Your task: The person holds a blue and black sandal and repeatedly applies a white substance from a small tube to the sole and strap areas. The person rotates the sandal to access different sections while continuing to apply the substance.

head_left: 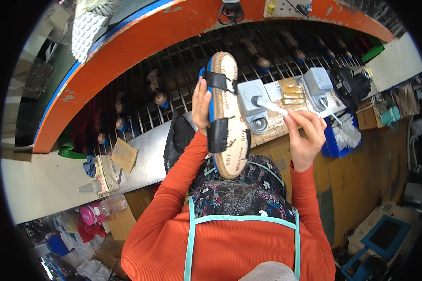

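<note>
My left hand [201, 107] grips a sandal on a blue shoe last [227, 112] by its left side, with its long cream underside turned up. Black straps wrap over that underside and brown cork-like edging runs round it. Between the fingertips of my right hand [306, 136] is the white handle of a brush [273, 107]. The brush's dark tip lies over a grey box-shaped container [252, 89]; whether it touches cannot be told. Just below that container is a round grey pot [258, 123].
Behind the sandal runs a rack of metal rods [183, 75] carrying several shoe lasts, under an orange curved frame [126, 44]. A second grey container [318, 80], yellow strips [293, 94] and a blue bin [335, 145] lie to the right. A bottle [112, 205] is at lower left.
</note>
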### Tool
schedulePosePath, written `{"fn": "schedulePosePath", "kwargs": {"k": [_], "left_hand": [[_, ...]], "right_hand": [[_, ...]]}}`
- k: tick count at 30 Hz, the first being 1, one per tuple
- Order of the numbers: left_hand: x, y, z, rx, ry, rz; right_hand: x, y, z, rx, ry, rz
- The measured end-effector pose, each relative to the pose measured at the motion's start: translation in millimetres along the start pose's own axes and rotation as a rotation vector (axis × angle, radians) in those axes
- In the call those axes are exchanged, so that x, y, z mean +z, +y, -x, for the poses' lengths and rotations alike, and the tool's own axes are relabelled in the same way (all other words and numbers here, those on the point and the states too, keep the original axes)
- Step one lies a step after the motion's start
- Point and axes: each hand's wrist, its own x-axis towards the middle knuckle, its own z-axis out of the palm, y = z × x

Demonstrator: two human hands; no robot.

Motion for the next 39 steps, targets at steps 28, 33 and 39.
{"fn": "schedulePosePath", "kwargs": {"k": [28,33,39], "left_hand": [[0.9,33.5,-27.3,0.146,0.161,0.088],[-4.0,29.3,-30.8,0.159,0.136,0.109],[-4.3,25.2,-30.7,0.139,0.121,0.084]], "right_hand": [[18.6,-39.6,-68.7,-0.112,0.077,-0.080],[10.8,-35.2,-77.9,-0.220,-0.051,-0.091],[7.5,-30.9,-80.3,-0.233,-0.148,-0.119]]}}
